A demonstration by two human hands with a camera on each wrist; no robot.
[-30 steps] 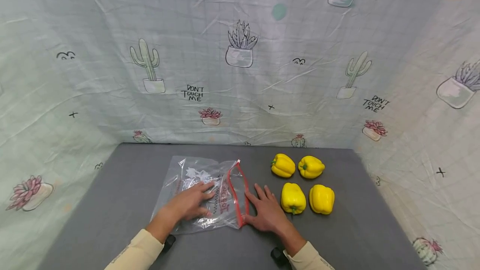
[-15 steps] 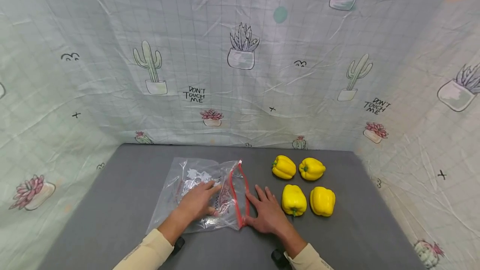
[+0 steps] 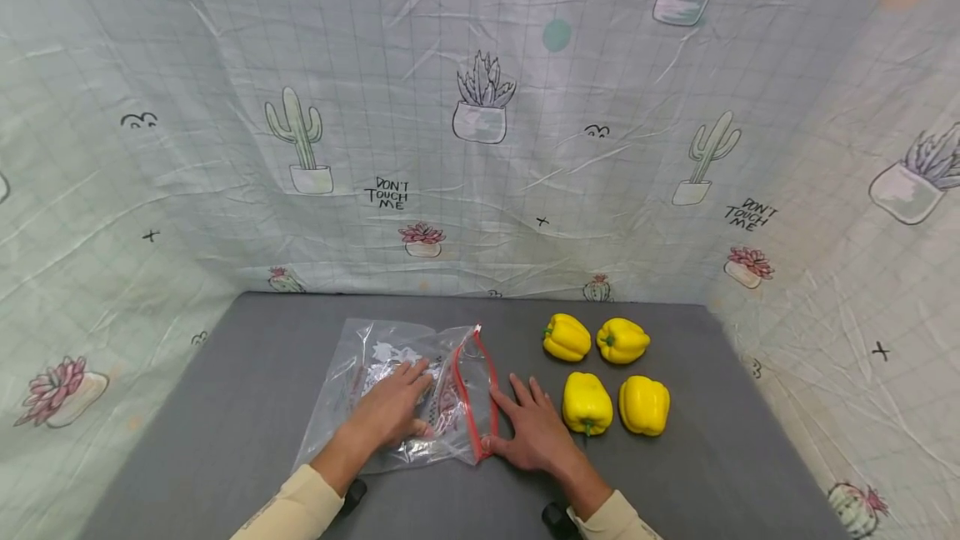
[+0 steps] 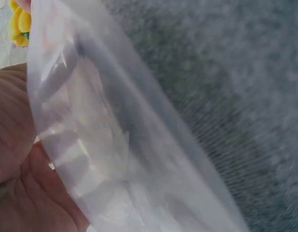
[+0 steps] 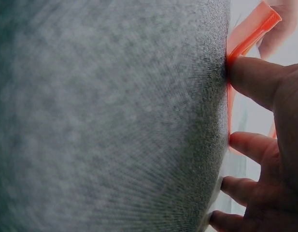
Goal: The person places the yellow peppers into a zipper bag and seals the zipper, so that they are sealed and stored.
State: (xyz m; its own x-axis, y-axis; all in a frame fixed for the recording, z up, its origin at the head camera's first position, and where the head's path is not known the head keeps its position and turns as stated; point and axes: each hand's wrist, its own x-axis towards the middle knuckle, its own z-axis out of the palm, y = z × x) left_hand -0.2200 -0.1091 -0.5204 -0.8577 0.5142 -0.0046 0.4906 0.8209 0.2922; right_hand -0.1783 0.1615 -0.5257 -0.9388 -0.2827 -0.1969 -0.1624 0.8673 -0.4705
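Observation:
A clear plastic zip bag (image 3: 375,373) with a red zip strip (image 3: 470,394) lies flat on the grey table (image 3: 225,407). My left hand (image 3: 393,411) rests flat on the bag, fingers straight. My right hand (image 3: 528,432) lies flat on the table just right of the bag's red mouth, thumb touching the red strip (image 5: 245,36). Several yellow bell peppers sit to the right of it, the nearest one (image 3: 587,402) beside my right fingers. In the left wrist view the bag (image 4: 115,145) fills the frame against my palm.
A cloth with cactus prints (image 3: 480,107) walls the table at the back and both sides. Two more peppers (image 3: 566,336) (image 3: 622,340) lie behind the front pair, and one (image 3: 643,405) at the far right. Bare grey surface spreads left of the bag.
Both hands stay almost where they were. My left hand has slid slightly along the bag, and the bag's mouth lies a little flatter.

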